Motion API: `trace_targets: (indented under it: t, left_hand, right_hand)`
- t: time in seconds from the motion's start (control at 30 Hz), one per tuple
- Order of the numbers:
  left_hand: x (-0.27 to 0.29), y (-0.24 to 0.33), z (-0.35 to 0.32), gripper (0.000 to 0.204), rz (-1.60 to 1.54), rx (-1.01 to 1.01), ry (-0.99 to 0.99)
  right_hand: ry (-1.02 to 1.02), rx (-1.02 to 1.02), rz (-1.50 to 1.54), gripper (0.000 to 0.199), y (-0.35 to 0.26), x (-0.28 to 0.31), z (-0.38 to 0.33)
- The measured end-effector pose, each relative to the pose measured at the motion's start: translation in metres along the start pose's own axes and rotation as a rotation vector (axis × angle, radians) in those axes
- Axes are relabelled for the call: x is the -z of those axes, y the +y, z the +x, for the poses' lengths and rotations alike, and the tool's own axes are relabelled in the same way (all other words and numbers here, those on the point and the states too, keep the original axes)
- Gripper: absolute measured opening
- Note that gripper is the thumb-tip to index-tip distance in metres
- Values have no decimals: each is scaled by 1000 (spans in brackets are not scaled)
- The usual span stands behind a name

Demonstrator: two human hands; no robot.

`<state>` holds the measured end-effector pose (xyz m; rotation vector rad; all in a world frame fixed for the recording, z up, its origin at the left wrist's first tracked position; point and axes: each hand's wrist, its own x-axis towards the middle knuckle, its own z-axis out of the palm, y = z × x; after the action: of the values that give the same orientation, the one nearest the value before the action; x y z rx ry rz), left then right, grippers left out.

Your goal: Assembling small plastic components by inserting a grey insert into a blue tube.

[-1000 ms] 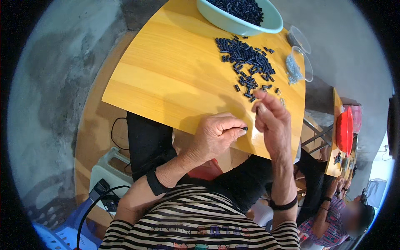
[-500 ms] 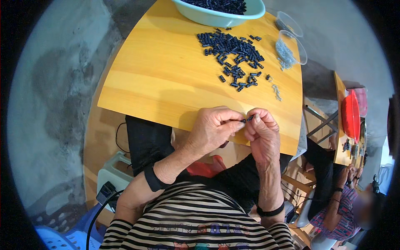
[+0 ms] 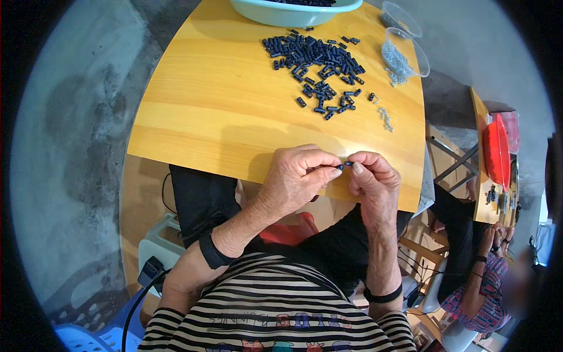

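Note:
Just above the table's near edge, my left hand [image 3: 302, 176] pinches a small black plastic piece [image 3: 340, 167] between thumb and forefinger. Facing it, my right hand [image 3: 375, 179] is also closed in a pinch, on a small dark piece whose kind I cannot make out; the fingertips nearly meet. Beyond my hands, a pile of short black cylindrical plastic pieces with holes [image 3: 314, 56] spreads over the yellow wooden table [image 3: 199, 111]. To its right lies a little row of small silvery metal parts [image 3: 385, 119], perhaps screws, too small to tell.
A pale blue basin [image 3: 293, 16] of black pieces stands at the far edge. Two clear plastic tubs, one of silvery parts [image 3: 396, 61], sit at the far right. Another person [image 3: 481, 281] works at a second table holding a red basin [image 3: 495, 152]. A pale green stool [image 3: 159, 246] stands left.
The view has shifted, so the table's contents appear slightly higher and further left. Both hands stay together in a pinch, the fingertips a little differently placed around the small piece.

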<state>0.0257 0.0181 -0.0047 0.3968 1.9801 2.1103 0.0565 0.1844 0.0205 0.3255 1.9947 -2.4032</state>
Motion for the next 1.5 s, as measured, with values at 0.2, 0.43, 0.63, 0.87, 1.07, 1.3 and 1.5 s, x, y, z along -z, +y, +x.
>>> trace_targets:
  t: [0.2,0.43,0.63,0.87,1.07,1.3,1.5]
  left_hand:
    - [1,-3,-1,9,21,-47,1]
    - [1,-5,0,8,66,-126,5]
    - [1,-4,0,8,74,-161,6]
    - [2,-1,1,9,100,-134,8]
    - [4,3,1,8,-15,134,-31]
    - [4,3,1,8,-45,166,-8]
    - [7,2,0,10,-65,119,-16]
  right_hand:
    - [-33,30,-100,10,1,3,0]
    - [-64,131,-363,10,-4,5,0]
    - [-142,407,-658,13,-13,4,5]
    - [-178,725,-1013,16,-23,-5,5]
    - [-211,831,-1074,21,-23,-8,9]
    - [-172,814,-1018,20,-16,-11,10]
    - [-140,611,-796,19,-12,-10,4]
